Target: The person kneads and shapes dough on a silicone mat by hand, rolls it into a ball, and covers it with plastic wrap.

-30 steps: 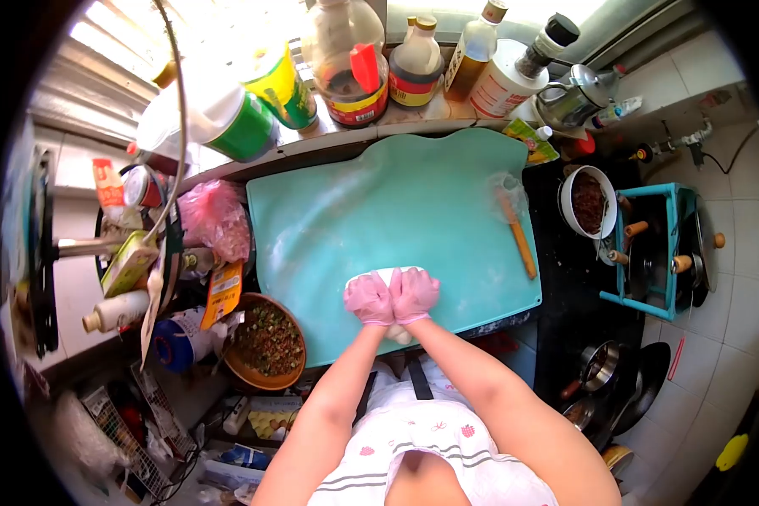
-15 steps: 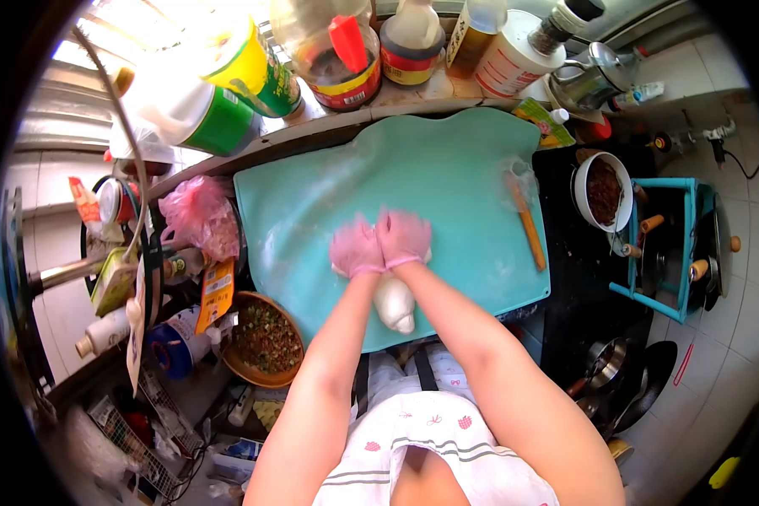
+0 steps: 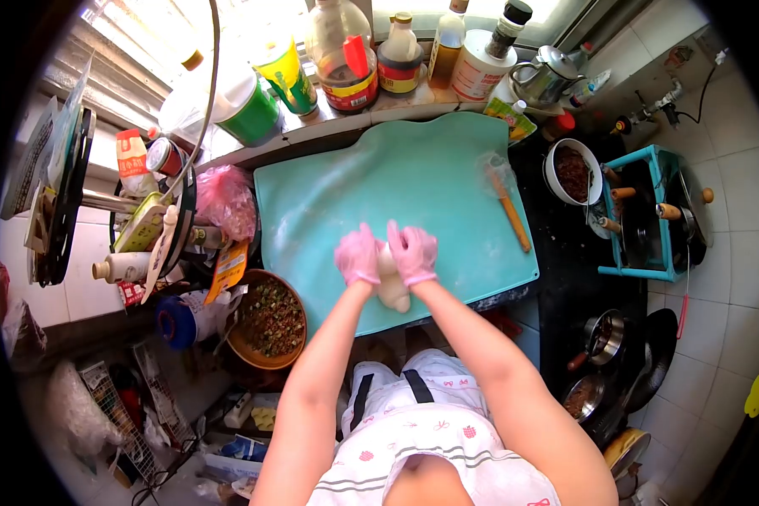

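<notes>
A lump of white dough (image 3: 393,291) lies near the front edge of the teal mat (image 3: 329,185). On its left side is my left hand (image 3: 358,255), in a thin pink glove, fingers closed against the dough. My right hand (image 3: 414,253), gloved the same way, grips the right side with its fingers curled. A strip of dough shows between the two hands, and the rest reaches back toward me. The palms and some fingertips are hidden. Toward the mat's right edge lies a wooden rolling pin (image 3: 513,221), its far end inside clear plastic.
Left of the mat stand a bowl of chopped filling (image 3: 270,325) and a pink plastic bag (image 3: 226,202). Bottles, including a large sauce jug (image 3: 343,59), line the back ledge. A white bowl of dark red food (image 3: 555,173) and a teal rack (image 3: 641,271) are on the right.
My hands were pressed together on top of the dough. Now they are slightly apart and grip its sides, with dough showing between them. The camera view has shifted.
</notes>
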`<state>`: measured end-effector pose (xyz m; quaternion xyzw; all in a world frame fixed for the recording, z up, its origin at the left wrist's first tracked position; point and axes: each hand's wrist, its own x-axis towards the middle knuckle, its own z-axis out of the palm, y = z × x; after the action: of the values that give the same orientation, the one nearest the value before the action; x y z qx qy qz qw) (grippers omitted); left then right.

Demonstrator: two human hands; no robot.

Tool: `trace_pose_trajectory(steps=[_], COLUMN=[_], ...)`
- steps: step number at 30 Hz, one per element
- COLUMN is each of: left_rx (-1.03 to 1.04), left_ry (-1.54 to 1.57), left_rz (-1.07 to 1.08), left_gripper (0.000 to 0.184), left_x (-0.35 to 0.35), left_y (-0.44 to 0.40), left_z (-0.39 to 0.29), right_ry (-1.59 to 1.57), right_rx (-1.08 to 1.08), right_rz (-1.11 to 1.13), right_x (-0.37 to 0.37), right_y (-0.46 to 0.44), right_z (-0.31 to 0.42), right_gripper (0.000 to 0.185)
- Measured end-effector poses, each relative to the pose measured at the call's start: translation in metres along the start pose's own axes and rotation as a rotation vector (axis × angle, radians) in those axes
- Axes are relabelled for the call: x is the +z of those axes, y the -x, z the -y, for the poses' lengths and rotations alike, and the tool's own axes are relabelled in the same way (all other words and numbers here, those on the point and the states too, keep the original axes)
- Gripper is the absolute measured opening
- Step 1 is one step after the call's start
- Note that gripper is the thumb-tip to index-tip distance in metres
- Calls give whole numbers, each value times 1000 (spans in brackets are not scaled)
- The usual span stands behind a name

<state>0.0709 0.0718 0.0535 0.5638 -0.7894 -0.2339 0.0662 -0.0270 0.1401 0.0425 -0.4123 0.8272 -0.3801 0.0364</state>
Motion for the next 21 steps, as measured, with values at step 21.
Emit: trace_pose_trajectory(steps=[21], left_rx=[5], left_ry=[-278], left_rz=[-133], left_gripper=[30], left_x=[59], left_y=[-40], left_z=[0], right_ry=[298], right_rx=[-271], right_rz=[186], right_x=[64], right_y=[-55], right_z=[-29], right_gripper=[26])
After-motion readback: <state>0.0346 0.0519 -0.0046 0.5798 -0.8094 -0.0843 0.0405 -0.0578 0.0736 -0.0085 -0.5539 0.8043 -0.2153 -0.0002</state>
